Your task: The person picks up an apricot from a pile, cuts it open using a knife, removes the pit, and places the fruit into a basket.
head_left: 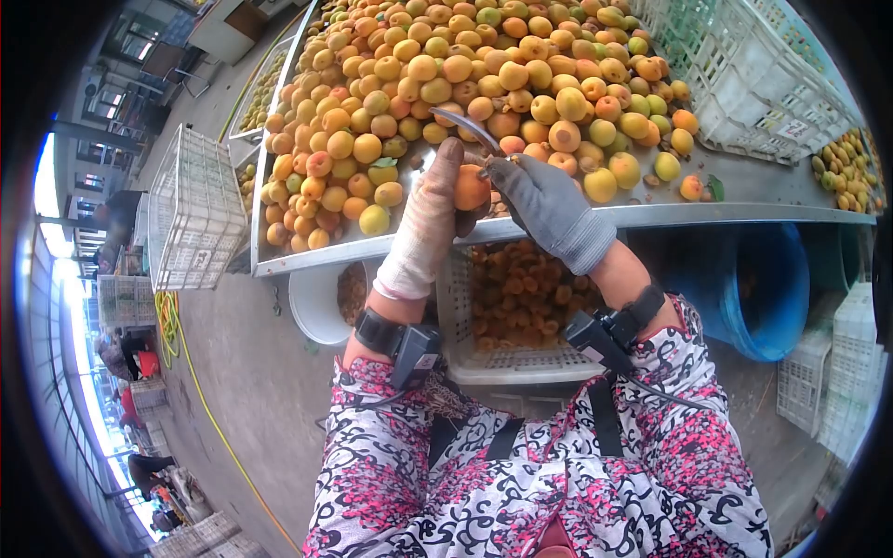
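My left hand [426, 219], in a white glove stained brown at the fingers, is closed around an orange apricot [472, 190] just over the front rim of the table. My right hand [555, 212], in a grey glove, grips a knife with a curved blade [468, 125]; its handle is mostly hidden in the fingers. The blade points up and to the left, beyond the apricot, and the right fingertips are close beside the fruit. Under both hands stands a white crate [458, 316] holding many halved apricots [530, 293].
A heap of whole apricots [446, 70] covers much of the metal table [642, 216]. White crates [191, 209] stand at the left, and another crate [753, 88] rests on the table's right. Below are a white bucket [314, 307] and a blue barrel [767, 288]. A yellow hose [214, 423] crosses the floor.
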The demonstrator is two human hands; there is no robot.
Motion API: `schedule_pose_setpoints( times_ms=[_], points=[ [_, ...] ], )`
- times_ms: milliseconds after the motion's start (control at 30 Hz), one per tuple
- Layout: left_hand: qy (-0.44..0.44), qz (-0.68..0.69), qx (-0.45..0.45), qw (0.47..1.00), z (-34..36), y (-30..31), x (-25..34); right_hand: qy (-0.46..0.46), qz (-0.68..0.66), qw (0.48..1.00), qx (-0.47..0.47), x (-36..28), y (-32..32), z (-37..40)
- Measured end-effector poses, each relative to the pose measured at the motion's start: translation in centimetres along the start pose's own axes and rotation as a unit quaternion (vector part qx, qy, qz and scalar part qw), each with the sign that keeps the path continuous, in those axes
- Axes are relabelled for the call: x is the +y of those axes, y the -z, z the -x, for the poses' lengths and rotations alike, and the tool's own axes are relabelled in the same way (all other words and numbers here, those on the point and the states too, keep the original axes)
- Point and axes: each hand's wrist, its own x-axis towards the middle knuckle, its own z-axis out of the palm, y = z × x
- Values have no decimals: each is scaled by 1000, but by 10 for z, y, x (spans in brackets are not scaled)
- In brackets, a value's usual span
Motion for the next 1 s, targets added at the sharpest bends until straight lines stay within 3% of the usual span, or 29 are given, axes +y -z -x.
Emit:
schedule_pose_setpoints(
  times_ms=[133, 300, 367, 433, 467, 500, 533, 567, 633, 700, 767, 833, 933, 1000],
  points=[
    [29, 78, 73, 994, -2, -8, -2, -10, 51, 999, 0, 1, -5, 0],
    [15, 21, 83, 996, -3, -11, 2, -19, 92, 995, 24, 5, -13, -3],
    [-8, 2, 90, 996, -9, -12, -2, -22, 174, 983, 47, 1, -12, -3],
    [-151, -132, 106, 974, -20, -10, -9, -29, 230, 970, 77, 8, -8, -11],
    [-152, -133, 104, 974, -22, -9, -12, -37, 288, 952, 101, 13, -5, -15],
    [-265, -174, 117, 941, -21, -11, -10, -37, 287, 952, 103, 15, -1, -18],
    [-373, -211, 130, 894, -19, -14, -7, -56, 175, 973, 138, 18, 3, -21],
    [-374, -210, 131, 894, -15, -16, -4, -74, 63, 981, 168, 20, 6, -24],
    [-163, -79, 118, 976, -8, -27, 7, -67, -10, 986, 154, 22, -2, -26],
    [-169, -92, 97, 976, -6, -29, 7, -86, -197, 971, 103, 15, -7, -16],
    [-235, -74, 36, 968, -7, -28, -3, -90, -205, 966, 133, 11, -6, -15],
    [-186, 6, -15, 983, -6, -21, -3, -162, -265, 941, 133, 8, 3, -14],
    [-149, -51, -60, 986, 1, -21, 8, -107, -271, 947, 136, 8, 7, -16],
    [-145, -63, -82, 984, 5, -21, 12, -119, -247, 954, 118, 3, 11, -16]
  ],
)
